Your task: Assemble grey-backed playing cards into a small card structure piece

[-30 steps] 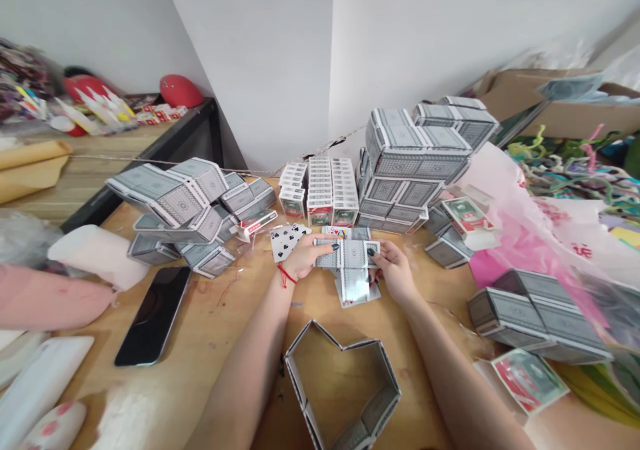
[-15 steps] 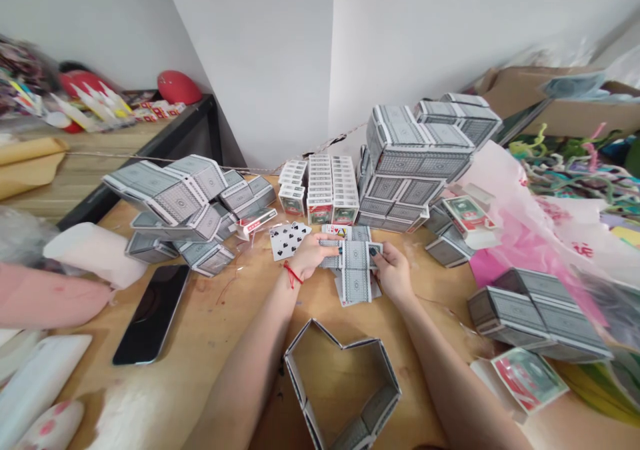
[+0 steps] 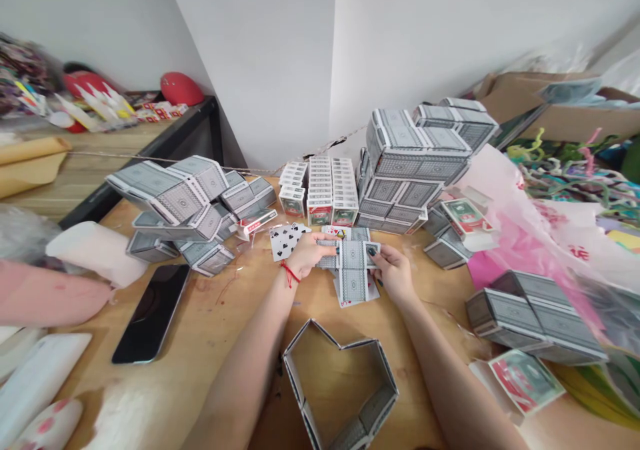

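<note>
My left hand (image 3: 309, 253) and my right hand (image 3: 392, 270) both pinch a folded band of grey-backed playing cards (image 3: 353, 258) over the wooden table (image 3: 210, 323). A second card strip hangs down from it, crossing at right angles. Loose cards, some face up (image 3: 285, 238), lie just behind my left hand. A heart-shaped frame of folded cards (image 3: 343, 383) lies between my forearms, nearer to me.
Blocks of folded cards are piled at left (image 3: 175, 200) and back right (image 3: 417, 160), and another sits at right (image 3: 535, 317). Stacked card packs (image 3: 320, 190) stand by the wall. A black phone (image 3: 153, 310) lies left. Pink plastic (image 3: 520, 243) and a red pack (image 3: 525, 380) lie right.
My hands have stayed in place; the hanging card strip has shifted a little between my fingers. The view has barely moved.
</note>
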The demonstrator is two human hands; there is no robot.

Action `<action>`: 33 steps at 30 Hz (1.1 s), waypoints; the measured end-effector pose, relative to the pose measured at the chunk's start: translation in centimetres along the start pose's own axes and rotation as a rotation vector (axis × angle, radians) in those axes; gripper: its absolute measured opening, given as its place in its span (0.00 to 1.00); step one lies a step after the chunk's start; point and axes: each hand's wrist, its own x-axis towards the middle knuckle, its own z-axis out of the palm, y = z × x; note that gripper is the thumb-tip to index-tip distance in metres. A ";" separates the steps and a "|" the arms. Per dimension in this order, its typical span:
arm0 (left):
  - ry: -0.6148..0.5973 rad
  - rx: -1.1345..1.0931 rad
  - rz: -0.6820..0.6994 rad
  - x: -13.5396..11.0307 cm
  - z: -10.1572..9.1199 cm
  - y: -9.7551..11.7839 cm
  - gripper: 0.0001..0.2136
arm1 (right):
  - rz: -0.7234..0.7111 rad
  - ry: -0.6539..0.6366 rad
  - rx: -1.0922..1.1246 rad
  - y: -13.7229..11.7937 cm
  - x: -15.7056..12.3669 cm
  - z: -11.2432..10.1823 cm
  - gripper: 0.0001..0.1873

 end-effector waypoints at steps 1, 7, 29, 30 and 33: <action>0.002 -0.002 -0.001 0.0 0.0 0.0 0.16 | 0.003 -0.002 -0.001 0.0 0.0 0.0 0.16; 0.015 0.020 -0.010 0.1 -0.8 0.1 0.15 | -0.012 0.006 -0.012 0.3 0.3 -0.6 0.17; -0.006 0.015 -0.080 -0.1 -2.2 0.3 0.19 | -0.002 -0.001 0.081 0.5 0.6 -0.8 0.17; -0.007 0.011 -0.082 0.0 -2.1 0.2 0.19 | -0.001 -0.003 0.078 0.5 0.6 -0.7 0.17; -0.009 0.003 -0.088 0.0 -1.7 0.0 0.19 | 0.008 -0.011 0.076 0.4 0.5 -0.5 0.17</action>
